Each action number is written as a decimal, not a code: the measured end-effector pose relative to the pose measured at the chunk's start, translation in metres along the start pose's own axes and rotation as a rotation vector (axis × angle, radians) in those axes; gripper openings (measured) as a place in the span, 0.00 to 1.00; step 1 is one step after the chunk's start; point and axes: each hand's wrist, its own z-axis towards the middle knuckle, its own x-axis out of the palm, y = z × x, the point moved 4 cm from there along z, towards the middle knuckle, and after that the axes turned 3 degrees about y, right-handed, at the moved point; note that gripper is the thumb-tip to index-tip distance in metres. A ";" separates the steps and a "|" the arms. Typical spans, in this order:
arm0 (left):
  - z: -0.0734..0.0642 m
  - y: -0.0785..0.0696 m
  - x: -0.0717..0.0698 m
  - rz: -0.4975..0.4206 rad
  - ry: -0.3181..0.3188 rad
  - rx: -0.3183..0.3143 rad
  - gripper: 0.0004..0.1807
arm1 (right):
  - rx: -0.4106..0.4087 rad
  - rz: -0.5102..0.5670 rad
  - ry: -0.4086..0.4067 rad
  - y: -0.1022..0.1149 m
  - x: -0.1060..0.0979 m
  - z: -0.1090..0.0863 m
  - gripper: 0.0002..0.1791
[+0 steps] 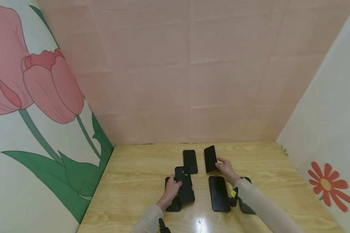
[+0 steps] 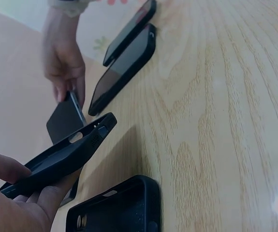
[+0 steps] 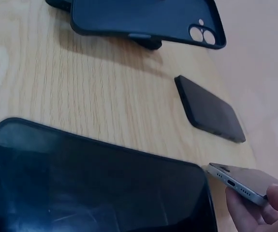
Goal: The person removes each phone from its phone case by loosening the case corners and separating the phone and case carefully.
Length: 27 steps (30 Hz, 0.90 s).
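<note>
Gripped between thumb and fingers of my left hand (image 1: 172, 187) is an empty black phone case (image 1: 185, 186), raised above the table. Its camera holes show in the right wrist view. A second black phone case (image 2: 122, 210) lies below that hand, partly covered in the head view. My right hand (image 1: 226, 168) pinches a phone (image 1: 210, 159) by its lower right side. That phone has a dark screen and a pale metal frame (image 3: 238, 186), with the charging port visible. It is tilted; whether an edge touches the table I cannot tell.
A black phone (image 1: 189, 159) lies at the back, behind the raised case. Nearer the front lies a dark-screened phone (image 1: 219, 194) with a black rim. Another (image 1: 246, 207) is partly under my right forearm. The wooden table (image 1: 140, 168) meets a pink-covered wall (image 1: 189, 81).
</note>
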 end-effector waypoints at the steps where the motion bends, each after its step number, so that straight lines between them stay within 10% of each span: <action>1: 0.000 0.000 0.000 -0.001 0.000 0.003 0.19 | 0.002 0.003 0.004 -0.002 0.000 0.001 0.27; 27: -0.006 0.002 0.001 -0.017 0.019 0.011 0.20 | 0.056 -0.076 -0.064 -0.018 -0.004 0.012 0.26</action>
